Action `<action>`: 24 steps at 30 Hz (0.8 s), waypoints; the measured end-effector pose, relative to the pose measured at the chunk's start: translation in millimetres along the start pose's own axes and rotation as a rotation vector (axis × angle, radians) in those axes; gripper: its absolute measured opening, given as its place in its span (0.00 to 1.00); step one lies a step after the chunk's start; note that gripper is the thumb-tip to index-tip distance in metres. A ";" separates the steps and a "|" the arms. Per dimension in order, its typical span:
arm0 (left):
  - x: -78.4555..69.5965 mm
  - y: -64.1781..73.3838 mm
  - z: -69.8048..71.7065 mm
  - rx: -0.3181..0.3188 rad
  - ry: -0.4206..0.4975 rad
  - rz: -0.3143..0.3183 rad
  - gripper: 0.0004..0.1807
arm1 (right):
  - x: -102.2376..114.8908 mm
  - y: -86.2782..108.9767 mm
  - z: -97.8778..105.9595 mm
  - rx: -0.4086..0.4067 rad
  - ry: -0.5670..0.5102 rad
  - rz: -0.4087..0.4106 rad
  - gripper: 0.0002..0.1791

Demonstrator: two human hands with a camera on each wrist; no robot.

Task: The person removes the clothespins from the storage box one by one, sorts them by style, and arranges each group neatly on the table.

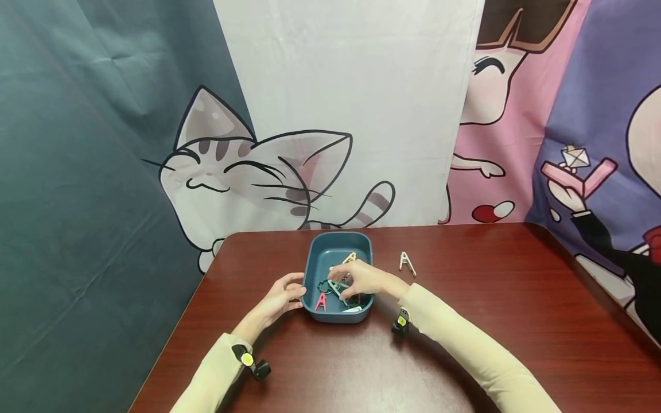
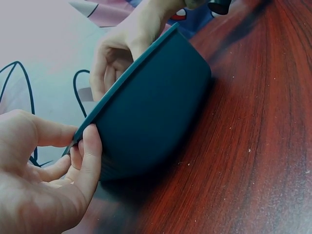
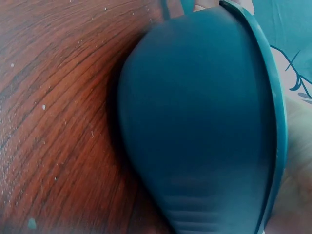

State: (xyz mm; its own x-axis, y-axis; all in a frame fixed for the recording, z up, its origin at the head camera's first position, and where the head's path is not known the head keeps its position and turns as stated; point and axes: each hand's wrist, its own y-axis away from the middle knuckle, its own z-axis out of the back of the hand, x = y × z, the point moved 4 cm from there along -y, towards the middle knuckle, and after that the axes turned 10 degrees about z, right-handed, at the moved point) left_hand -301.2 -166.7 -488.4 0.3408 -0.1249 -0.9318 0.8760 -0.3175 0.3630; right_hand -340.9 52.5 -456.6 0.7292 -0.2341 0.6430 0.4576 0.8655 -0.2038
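Note:
A dark teal plastic bin [image 1: 338, 317] stands on the table with several small clips in it. My left hand [image 1: 281, 295] holds the bin's left side; the left wrist view shows its thumb above the rim and fingers under it. Reaching into the bin, my right hand [image 1: 361, 278] has its thumb and fingertips around a pale green clothespin [image 1: 337, 289]. A red clothespin [image 1: 321, 301] and a yellow one [image 1: 350, 257] lie nearby in the bin, with a white piece [image 1: 353, 310] at its near end. In the right wrist view the bin's wall [image 3: 200, 107] hides the fingertips.
On the dark red wooden table [image 1: 465, 275], a cream clothespin [image 1: 406, 263] lies to the right of the bin. Behind the table's far edge hangs a cloth [image 1: 361, 69] printed with a cartoon cat.

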 end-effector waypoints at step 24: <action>0.6 -2.4 0.9 -0.006 0.002 0.006 0.30 | -2.5 -3.1 -1.2 0.020 0.227 -0.010 0.31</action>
State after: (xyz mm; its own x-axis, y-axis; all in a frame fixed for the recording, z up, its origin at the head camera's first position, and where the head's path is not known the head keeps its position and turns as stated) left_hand -303.4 -166.8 -489.9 0.3464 -0.1249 -0.9297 0.8762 -0.3110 0.3683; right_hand -343.6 50.0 -458.5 0.8215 -0.3340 0.4621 0.4565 0.8709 -0.1820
